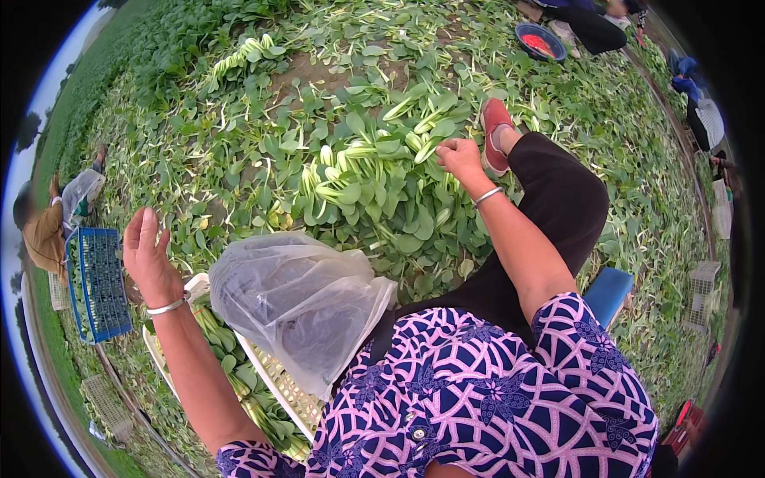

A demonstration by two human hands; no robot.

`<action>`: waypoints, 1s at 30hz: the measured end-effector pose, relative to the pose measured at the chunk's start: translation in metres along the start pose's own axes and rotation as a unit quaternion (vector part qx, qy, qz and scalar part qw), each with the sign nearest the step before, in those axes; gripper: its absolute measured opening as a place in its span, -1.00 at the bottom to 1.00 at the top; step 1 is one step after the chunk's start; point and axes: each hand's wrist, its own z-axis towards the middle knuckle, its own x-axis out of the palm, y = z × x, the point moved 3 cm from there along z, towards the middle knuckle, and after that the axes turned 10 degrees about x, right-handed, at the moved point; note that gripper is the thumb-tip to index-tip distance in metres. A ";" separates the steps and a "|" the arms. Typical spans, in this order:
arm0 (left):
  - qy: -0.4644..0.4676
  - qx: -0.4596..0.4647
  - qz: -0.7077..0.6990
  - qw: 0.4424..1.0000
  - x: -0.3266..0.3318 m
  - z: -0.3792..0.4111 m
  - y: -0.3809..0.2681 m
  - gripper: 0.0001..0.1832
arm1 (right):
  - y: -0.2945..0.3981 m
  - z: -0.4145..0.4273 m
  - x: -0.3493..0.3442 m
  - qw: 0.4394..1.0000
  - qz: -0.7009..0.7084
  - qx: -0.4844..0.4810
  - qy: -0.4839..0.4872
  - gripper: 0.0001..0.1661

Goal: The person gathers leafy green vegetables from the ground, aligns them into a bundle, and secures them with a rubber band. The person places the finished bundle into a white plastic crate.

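Note:
My left hand (146, 257) is raised at the left, fingers apart and holding nothing, above the end of a cream plastic crate (275, 382) with bundled leafy greens (230, 352) in it. At the centre right, my right hand (461, 158) has its fingers curled at the edge of a pile of green-stemmed bok choy (358, 173); whether something thin is pinched in it I cannot tell. A few loose bok choy heads (424, 119) lie just above that pile. Translucent plastic sheeting (293, 293) covers my left knee.
Cut leaves litter the ground. A row of bok choy (245, 57) lies farther up. A blue basin (539, 42) with red material stands at upper right, near a person. Another person (45, 233) sits at left beside a blue crate (101, 284). A blue block-shaped seat (608, 296) is at my right.

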 end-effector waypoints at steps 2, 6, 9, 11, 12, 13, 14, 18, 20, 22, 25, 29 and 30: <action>0.089 0.009 -0.036 0.995 0.087 -0.002 -0.005 -0.50 | -0.018 0.023 0.004 0.998 -0.045 0.013 -0.029 -0.76; 0.228 -0.004 -0.013 0.974 0.181 -0.017 0.015 -0.49 | -0.017 0.036 0.032 0.994 -0.108 -0.019 -0.029 -0.79; 0.270 -0.076 0.015 0.960 0.203 -0.023 0.034 -0.46 | -0.023 0.055 0.055 0.977 -0.198 -0.056 -0.049 -0.76; 0.279 -0.076 -0.011 0.957 0.217 -0.027 0.024 -0.44 | -0.026 0.067 0.067 0.956 -0.277 -0.081 -0.048 -0.75; 0.281 -0.077 -0.028 0.956 0.227 -0.029 0.011 -0.44 | -0.027 0.072 0.072 0.946 -0.306 -0.093 -0.050 -0.76; 0.275 -0.078 -0.038 0.958 0.231 -0.030 -0.002 -0.44 | -0.024 0.077 0.081 0.935 -0.333 -0.112 -0.043 -0.76; 0.288 -0.080 -0.039 0.954 0.235 -0.029 -0.007 -0.44 | -0.029 0.087 0.089 0.916 -0.378 -0.126 -0.042 -0.78; 0.315 -0.101 -0.043 0.943 0.239 -0.030 -0.008 -0.44 | -0.033 0.094 0.102 0.874 -0.474 -0.105 -0.036 -0.72; 0.320 -0.106 -0.041 0.941 0.242 -0.030 -0.008 -0.43 | -0.046 0.102 0.094 0.877 -0.478 -0.006 0.045 -0.74; 0.323 -0.103 -0.046 0.940 0.239 -0.028 -0.007 -0.41 | -0.048 0.104 0.074 0.899 -0.417 0.079 0.104 -0.76; 0.318 -0.100 -0.040 0.942 0.231 -0.027 -0.003 -0.36 | -0.023 0.103 0.034 0.943 -0.332 -0.001 0.018 -0.76; 0.322 -0.102 -0.042 0.940 0.229 -0.027 -0.002 -0.33 | 0.004 0.122 0.033 0.839 -0.501 -0.212 -0.006 -0.70; 0.329 -0.108 -0.048 0.937 0.230 -0.025 -0.002 -0.35 | 0.000 0.132 0.040 0.802 -0.535 -0.265 -0.003 -0.70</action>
